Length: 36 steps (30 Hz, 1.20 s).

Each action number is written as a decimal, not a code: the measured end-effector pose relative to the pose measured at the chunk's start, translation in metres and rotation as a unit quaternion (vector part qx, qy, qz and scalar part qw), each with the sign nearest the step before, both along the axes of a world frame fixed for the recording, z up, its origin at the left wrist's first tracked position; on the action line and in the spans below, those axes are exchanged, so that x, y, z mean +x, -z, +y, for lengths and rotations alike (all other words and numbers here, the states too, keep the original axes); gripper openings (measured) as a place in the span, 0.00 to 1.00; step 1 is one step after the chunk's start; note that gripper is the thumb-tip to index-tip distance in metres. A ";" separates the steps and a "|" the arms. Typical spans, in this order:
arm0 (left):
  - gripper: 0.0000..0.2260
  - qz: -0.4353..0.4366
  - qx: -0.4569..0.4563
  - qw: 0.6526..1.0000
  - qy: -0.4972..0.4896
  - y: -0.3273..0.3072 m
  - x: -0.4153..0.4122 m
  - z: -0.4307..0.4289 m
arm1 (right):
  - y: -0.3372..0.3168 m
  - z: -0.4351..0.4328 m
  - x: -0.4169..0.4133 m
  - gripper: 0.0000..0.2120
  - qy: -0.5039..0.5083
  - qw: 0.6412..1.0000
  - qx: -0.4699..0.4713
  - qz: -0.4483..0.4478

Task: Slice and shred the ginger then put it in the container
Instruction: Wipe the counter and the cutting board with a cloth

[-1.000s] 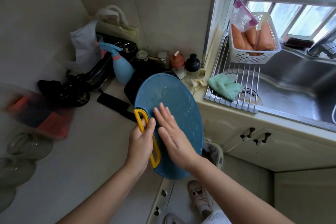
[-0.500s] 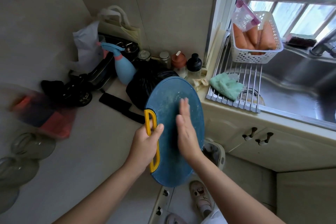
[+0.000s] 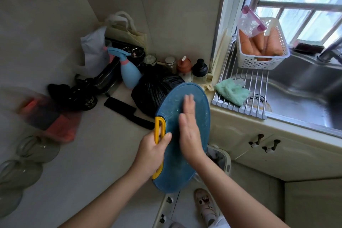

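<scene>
A round blue cutting board with a yellow handle is held tilted off the counter's edge, above a small bin on the floor. My left hand grips the board at the yellow handle. My right hand lies flat with fingers together against the board's face, its fingertips blurred. A black knife lies on the counter behind the board. No ginger or ginger container is visible.
A black plastic bag, a blue spray bottle, jars and bags crowd the counter's back corner. Glass lids lie at the left. At the right, a sink carries a drying rack, a green cloth and a white basket of carrots.
The board has tipped steeper and shifted right toward the counter edge. My right hand has turned from spread flat to edge-on and slid along the board's face.
</scene>
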<state>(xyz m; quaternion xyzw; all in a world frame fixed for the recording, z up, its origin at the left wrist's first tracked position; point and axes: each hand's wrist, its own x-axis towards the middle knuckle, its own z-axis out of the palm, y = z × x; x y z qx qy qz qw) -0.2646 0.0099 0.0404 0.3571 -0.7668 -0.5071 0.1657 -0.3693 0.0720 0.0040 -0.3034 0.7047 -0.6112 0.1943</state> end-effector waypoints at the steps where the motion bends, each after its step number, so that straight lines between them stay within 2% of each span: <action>1: 0.11 0.008 0.009 1.000 0.003 0.000 -0.003 0.000 | -0.010 -0.005 0.003 0.25 -0.037 0.997 -0.023 0.064; 3: 0.14 0.025 0.027 0.999 0.006 -0.003 -0.006 0.000 | -0.006 -0.008 0.001 0.24 -0.050 0.993 -0.029 0.107; 4: 0.19 0.026 0.031 0.999 0.007 -0.005 -0.006 0.001 | 0.005 -0.006 -0.005 0.24 -0.031 0.996 -0.016 0.080; 6: 0.26 0.020 0.038 0.999 0.007 -0.007 -0.004 0.001 | 0.031 0.001 -0.020 0.24 0.020 0.997 0.047 -0.060; 8: 0.22 0.008 0.036 0.999 0.002 -0.005 0.000 -0.001 | 0.050 0.011 -0.032 0.25 0.060 0.969 0.136 -0.198; 9: 0.19 0.003 0.027 1.000 -0.005 -0.005 0.000 -0.001 | 0.052 0.014 -0.034 0.26 0.071 0.962 0.154 -0.215; 10: 0.18 -0.002 0.020 1.000 -0.014 -0.005 0.000 -0.002 | 0.048 0.017 -0.031 0.26 0.072 0.969 0.143 -0.188; 12: 0.19 0.008 0.016 1.000 -0.015 -0.005 -0.003 -0.003 | 0.024 0.017 -0.014 0.25 0.022 0.997 0.051 -0.047; 14: 0.14 0.022 0.014 1.000 0.002 -0.006 -0.008 -0.005 | -0.001 0.011 0.004 0.24 -0.071 0.993 -0.021 0.090; 16: 0.11 0.026 0.021 0.999 0.025 -0.009 -0.009 -0.008 | -0.009 0.004 0.006 0.23 -0.104 0.984 -0.045 0.138; 17: 0.14 0.025 0.018 0.999 0.034 -0.011 -0.008 -0.009 | -0.005 0.002 0.000 0.22 -0.086 0.988 -0.041 0.122; 19: 0.24 0.019 0.009 0.999 0.045 -0.015 -0.005 -0.009 | 0.014 0.001 -0.017 0.23 -0.007 1.000 -0.019 0.012; 20: 0.25 0.017 0.007 0.999 0.045 -0.018 -0.003 -0.008 | 0.029 0.004 -0.027 0.23 0.047 0.996 0.006 -0.073; 22: 0.24 0.016 0.000 0.999 0.036 -0.021 -0.002 -0.007 | 0.057 0.011 -0.038 0.25 0.142 0.957 0.097 -0.233; 24: 0.23 0.017 -0.014 0.999 0.028 -0.023 -0.005 -0.008 | 0.069 0.020 -0.037 0.27 0.178 0.916 0.173 -0.316; 25: 0.22 0.016 -0.024 0.999 0.025 -0.023 -0.007 -0.009 | 0.067 0.021 -0.035 0.27 0.181 0.918 0.175 -0.305; 26: 0.22 0.016 -0.025 0.999 0.023 -0.023 -0.009 -0.010 | 0.058 0.020 -0.033 0.27 0.178 0.938 0.149 -0.259; 29: 0.20 0.014 -0.027 0.999 0.028 -0.019 -0.011 -0.013 | 0.005 0.003 -0.033 0.25 0.112 0.993 -0.006 -0.040; 31: 0.20 0.017 -0.024 0.999 0.038 -0.017 -0.010 -0.012 | -0.021 -0.013 -0.034 0.25 0.034 0.993 -0.046 0.103; 32: 0.20 0.019 -0.026 0.999 0.039 -0.018 -0.010 -0.011 | -0.024 -0.019 -0.038 0.25 0.017 0.990 -0.048 0.131; 34: 0.20 0.020 -0.028 0.999 0.036 -0.023 -0.010 -0.007 | -0.018 -0.025 -0.051 0.24 0.052 0.995 -0.053 0.074; 36: 0.21 0.027 -0.029 0.998 0.045 -0.025 -0.008 -0.004 | 0.011 -0.020 -0.063 0.24 0.116 0.991 -0.039 -0.050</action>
